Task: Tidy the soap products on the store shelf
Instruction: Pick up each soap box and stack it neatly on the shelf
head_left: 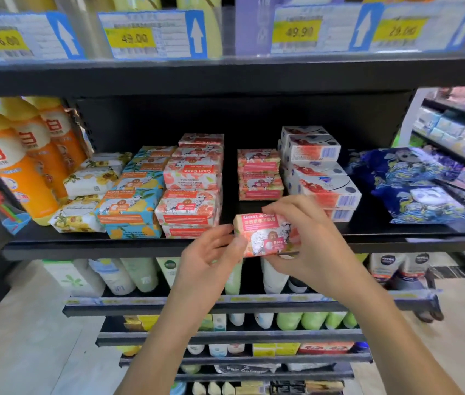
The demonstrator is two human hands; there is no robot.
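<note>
A pink Goat Soap bar (262, 233) is held in front of the black shelf's front edge (111, 246). My right hand (308, 243) grips it from the right and above, fingers curled over its top. My left hand (211, 258) pinches its left end with thumb and fingertips. On the shelf behind stand stacks of pink Goat Soap (194, 181), a shorter pink stack (259, 175), blue-and-yellow Goat Soap bars (134, 201), white sunflower-wrapped bars (91, 181) and white boxed soaps (319, 172).
Orange bottles (17, 161) stand at the shelf's left end. Blue patterned packets (413, 183) lie at its right. Price labels (151, 34) hang from the shelf above. Lower shelves hold bottles and tubes (128, 277). Another shelf unit (459, 129) stands at the right.
</note>
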